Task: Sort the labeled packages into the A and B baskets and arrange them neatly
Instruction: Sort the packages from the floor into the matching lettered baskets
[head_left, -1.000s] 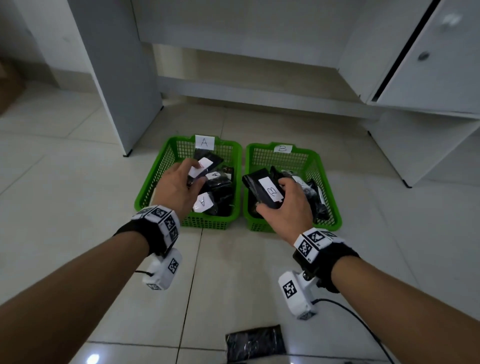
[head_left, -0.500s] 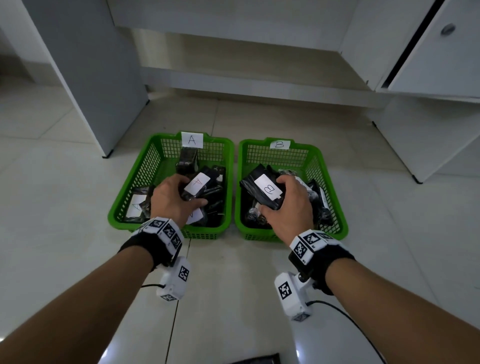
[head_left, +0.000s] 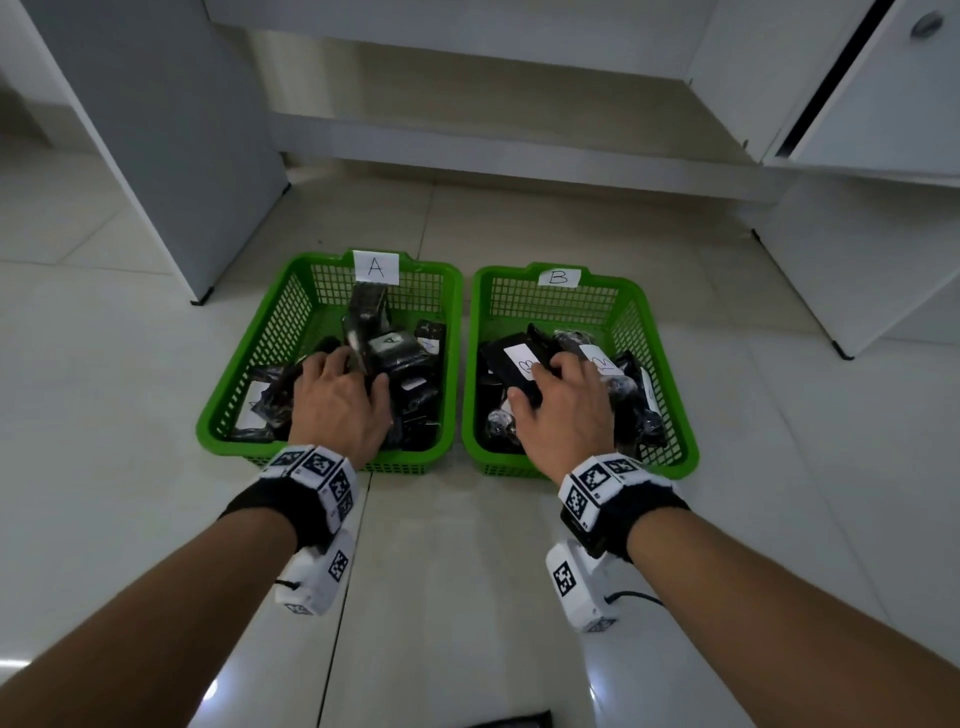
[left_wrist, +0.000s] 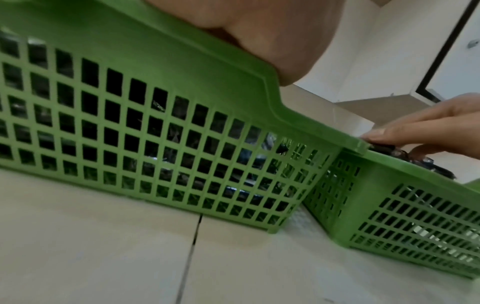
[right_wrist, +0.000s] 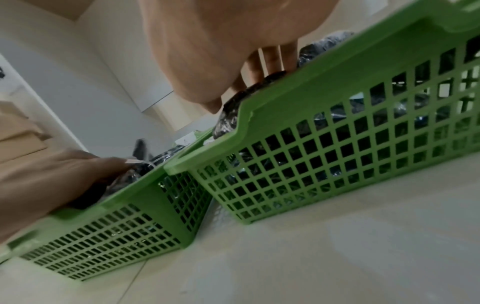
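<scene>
Change since earlier: both hands are lower in the baskets than half a second ago; the package with the white label that the left hand held up is no longer raised, and the right hand's package lies flatter on its pile.
Head view, baskets: two green mesh baskets stand side by side on the tiled floor, basket A (head_left: 244, 374) on the left with a paper "A" tag, basket B (head_left: 670, 384) on the right with a "B" tag.
Head view, packages: black glossy packages with white paper labels are heaped in both baskets, unevenly stacked; one stands upright at the back of basket A.
Head view, left hand: the left hand (head_left: 337, 405) lies palm down on the pile in basket A, fingers spread over the packages; whether it grips one I cannot tell.
Head view, right hand: the right hand (head_left: 563, 410) pinches the B-labelled package (head_left: 506, 358), thumb on its near edge, fingers on top, at the left side of basket B.
Left wrist view: basket A's near wall (left_wrist: 166, 144) fills the frame, dark packages behind the mesh; the palm hangs over its rim.
Right wrist view: fingers (right_wrist: 270, 59) reach down onto a black package just above basket B's rim (right_wrist: 324, 86).
</scene>
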